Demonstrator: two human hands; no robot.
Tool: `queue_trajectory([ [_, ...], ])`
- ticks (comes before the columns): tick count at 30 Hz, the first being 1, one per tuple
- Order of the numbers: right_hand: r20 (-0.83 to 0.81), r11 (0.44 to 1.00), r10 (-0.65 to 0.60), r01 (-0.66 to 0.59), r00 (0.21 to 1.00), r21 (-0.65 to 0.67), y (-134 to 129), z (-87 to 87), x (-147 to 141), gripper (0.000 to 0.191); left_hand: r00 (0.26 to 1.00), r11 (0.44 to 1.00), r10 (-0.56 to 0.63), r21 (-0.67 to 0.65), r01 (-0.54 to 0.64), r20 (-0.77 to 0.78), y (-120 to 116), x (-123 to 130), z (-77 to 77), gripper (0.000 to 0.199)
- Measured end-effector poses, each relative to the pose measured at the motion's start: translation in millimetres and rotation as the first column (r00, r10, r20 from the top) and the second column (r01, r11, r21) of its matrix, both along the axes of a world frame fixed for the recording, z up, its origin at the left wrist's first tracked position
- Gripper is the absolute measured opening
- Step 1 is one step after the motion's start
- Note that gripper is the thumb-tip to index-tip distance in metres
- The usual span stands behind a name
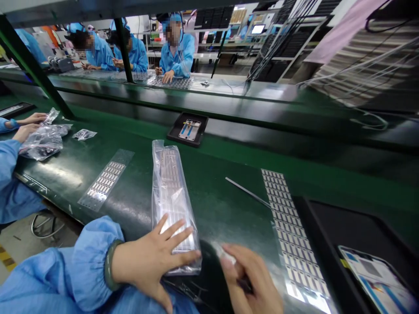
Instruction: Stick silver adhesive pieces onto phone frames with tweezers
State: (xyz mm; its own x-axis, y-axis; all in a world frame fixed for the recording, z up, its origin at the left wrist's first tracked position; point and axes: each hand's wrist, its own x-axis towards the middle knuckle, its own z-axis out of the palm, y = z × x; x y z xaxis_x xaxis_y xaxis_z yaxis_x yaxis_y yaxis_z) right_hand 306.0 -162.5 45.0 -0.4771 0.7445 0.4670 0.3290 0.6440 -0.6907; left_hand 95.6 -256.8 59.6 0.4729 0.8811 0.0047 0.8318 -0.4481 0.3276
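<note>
My left hand [153, 259] lies with its fingers spread on the lower part of a clear plastic bag [172, 187] that holds strips of small parts. To the right of the bag, near the table's front edge, my right hand [250, 277] is curled, thumb against fingers, round a small whitish thing [228, 255] too blurred to name. A long sheet of pale rectangular pieces [294, 231] lies to the right of that hand. Left of the bag is a shorter clear sheet [106, 179] with similar pieces.
A thin strip [247, 191] lies between bag and long sheet. Black trays [203, 126] [347, 213] hold device parts. At the left, a person's hands [31, 124] touch plastic bags [46, 141]. A green post [36, 65] slants down at the left. People in blue work across the line.
</note>
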Motion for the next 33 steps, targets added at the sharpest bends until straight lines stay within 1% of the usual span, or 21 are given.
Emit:
queue_trajectory([
  [1, 0.055, 0.998, -0.031, 0.035, 0.998, -0.059, 6.9, -4.2, -1.6, 0.019, 0.999, 0.999, 0.034, -0.013, -0.035, -0.030, -4.5, -1.1, -7.4, 0.089],
  [3, 0.157, 0.979, -0.001, 0.033, 0.988, -0.200, 20.2, -10.0, -7.9, 0.028, 0.995, 0.998, 0.065, -0.011, -0.066, -0.078, -12.4, -0.1, -19.6, 0.077],
  [6, 0.215, 0.908, 0.087, 0.011, 0.973, -0.419, 34.7, -10.3, -22.3, 0.042, 0.995, 0.999, 0.046, 0.002, -0.046, -0.083, -20.1, 3.4, -23.2, 0.059],
  [8, 0.213, 0.805, 0.147, 0.008, 0.966, -0.593, 40.7, -6.1, -32.7, 0.051, 1.000, 0.999, 0.019, -0.047, -0.019, -0.011, -22.5, 5.5, -16.2, 0.058],
  [10, 0.165, 0.649, 0.216, -0.015, 0.962, -0.761, 44.5, -1.2, -42.8, 0.055, 0.991, 0.993, 0.053, -0.115, -0.039, 0.120, -24.2, 9.3, -5.4, 0.059],
  [12, 0.090, 0.498, 0.244, -0.045, 0.966, -0.866, 46.7, 1.4, -52.6, 0.056, 0.963, 0.987, 0.091, -0.148, -0.054, 0.255, -25.7, 15.9, 5.7, 0.058],
  [13, 0.049, 0.442, 0.247, -0.068, 0.968, -0.894, 47.3, 1.6, -57.2, 0.055, 0.952, 0.989, 0.078, -0.145, -0.035, 0.297, -26.4, 19.2, 10.8, 0.055],
  [15, -0.050, 0.396, 0.235, -0.142, 0.971, -0.907, 47.4, 0.0, -65.0, 0.051, 0.948, 0.992, -0.008, -0.117, 0.048, 0.319, -27.4, 22.3, 19.1, 0.055],
  [17, -0.170, 0.427, 0.220, -0.251, 0.961, -0.869, 47.1, -1.3, -69.1, 0.053, 0.962, 0.994, -0.038, -0.084, 0.063, 0.270, -27.6, 14.9, 23.4, 0.067],
  [18, -0.216, 0.463, 0.205, -0.288, 0.955, -0.838, 47.0, -0.6, -69.2, 0.055, 0.972, 0.999, 0.029, -0.050, -0.018, 0.231, -27.4, 6.2, 23.1, 0.075],
  [19, -0.237, 0.512, 0.183, -0.299, 0.954, -0.806, 47.1, 1.6, -68.1, 0.057, 0.970, 0.987, 0.154, 0.005, -0.158, 0.190, -27.1, -5.9, 20.6, 0.080],
  [20, -0.237, 0.567, 0.160, -0.286, 0.958, -0.773, 47.5, 5.7, -65.9, 0.058, 0.932, 0.935, 0.332, 0.083, -0.346, 0.148, -26.9, -20.7, 15.7, 0.074],
  [21, -0.218, 0.624, 0.137, -0.255, 0.966, -0.738, 48.0, 11.8, -62.9, 0.059, 0.839, 0.815, 0.530, 0.196, -0.545, 0.123, -27.3, -37.4, 8.4, 0.062],
  [22, -0.193, 0.682, 0.119, -0.221, 0.974, -0.697, 48.4, 19.8, -59.6, 0.058, 0.704, 0.652, 0.703, 0.301, -0.696, 0.104, -28.4, -55.1, -1.2, 0.056],
  [24, -0.135, 0.777, 0.136, -0.190, 0.982, -0.601, 48.2, 40.2, -53.7, 0.052, 0.388, 0.330, 0.920, 0.416, -0.847, 0.061, -34.3, -89.3, -25.7, 0.058],
  [25, -0.105, 0.808, 0.177, -0.205, 0.979, -0.552, 47.6, 51.5, -51.8, 0.049, 0.245, 0.214, 0.969, 0.422, -0.881, 0.019, -38.9, -104.0, -39.4, 0.057],
  [26, -0.076, 0.830, 0.229, -0.235, 0.971, -0.505, 46.6, 62.8, -51.1, 0.045, 0.181, 0.185, 0.982, 0.406, -0.895, -0.050, -43.9, -116.3, -53.3, 0.054],
  [28, -0.021, 0.852, 0.339, -0.316, 0.941, -0.418, 45.2, 83.9, -53.7, 0.041, 0.290, 0.366, 0.922, 0.329, -0.871, -0.258, -52.1, -132.4, -79.2, 0.044],
  [29, -0.004, 0.853, 0.386, -0.359, 0.922, -0.378, 45.6, 94.0, -57.1, 0.040, 0.308, 0.410, 0.894, 0.315, -0.856, -0.326, -53.7, -136.2, -90.0, 0.044],
  [31, -0.013, 0.852, 0.451, -0.435, 0.892, -0.293, 50.3, 115.5, -67.9, 0.038, 0.295, 0.425, 0.872, 0.307, -0.851, -0.391, -50.6, -136.7, -105.0, 0.048],
  [33, -0.101, 0.854, 0.466, -0.477, 0.879, -0.209, 61.0, 143.3, -82.8, 0.039, 0.306, 0.437, 0.864, 0.291, -0.851, -0.401, -40.9, -131.5, -110.9, 0.052],
])
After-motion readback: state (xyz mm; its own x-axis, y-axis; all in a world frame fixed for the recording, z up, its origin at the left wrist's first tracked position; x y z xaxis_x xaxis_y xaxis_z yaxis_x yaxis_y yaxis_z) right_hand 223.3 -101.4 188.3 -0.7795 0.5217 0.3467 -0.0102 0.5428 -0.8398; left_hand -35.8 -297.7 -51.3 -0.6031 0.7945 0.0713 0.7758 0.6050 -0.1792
